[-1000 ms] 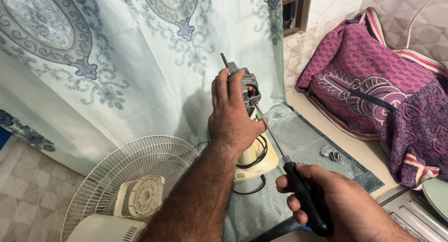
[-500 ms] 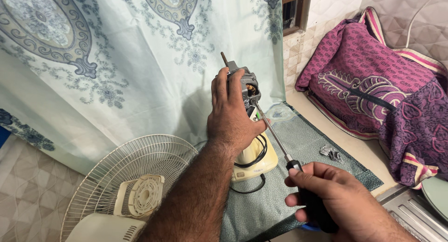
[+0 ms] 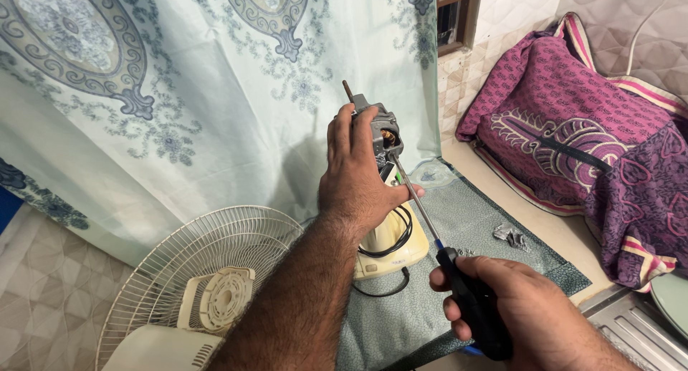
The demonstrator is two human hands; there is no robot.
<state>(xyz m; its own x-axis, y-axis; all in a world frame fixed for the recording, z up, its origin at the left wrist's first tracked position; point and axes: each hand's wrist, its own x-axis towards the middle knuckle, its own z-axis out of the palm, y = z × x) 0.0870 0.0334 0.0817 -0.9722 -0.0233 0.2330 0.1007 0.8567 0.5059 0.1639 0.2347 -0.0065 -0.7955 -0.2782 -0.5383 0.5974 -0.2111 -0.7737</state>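
Containers: no box or bowl in view; the only holder is the cream housing point(image 3: 390, 246), which carries the fan motor point(image 3: 383, 131) on top, with black wires point(image 3: 401, 231) looped across its front.
Fan motor: centre of view, standing upright on the cream housing, grey metal frame, copper winding showing at its 3 o'clock side, a thin shaft point(image 3: 347, 90) poking out at 11 o'clock.
Left hand point(image 3: 358, 177): fingers wrapped snugly over the motor from its 9 o'clock side, thumb out toward 4 o'clock; grip closed on the motor, no gap showing.
Right hand point(image 3: 516, 314): at 5 o'clock from the motor, fist closed tight round the black handle of a screwdriver point(image 3: 430, 231).
Screwdriver: long metal shank runs up toward 11 o'clock, tip touching the motor just below the winding; whether it sits in a screw head, cannot tell.
Mat point(image 3: 466, 220): grey-green cloth under the housing.
Small metal parts point(image 3: 510, 235): loose on the mat at 3 o'clock from the housing, apart from both hands.
Fan guard point(image 3: 179, 271): white wire grille at 8 o'clock, lying flat, a cream back cover point(image 3: 215, 299) resting on it.
Curtain point(image 3: 179, 92): pale, blue-patterned, behind everything from 9 to 12 o'clock.
Purple cloth point(image 3: 573, 135): bundled at 2 o'clock.
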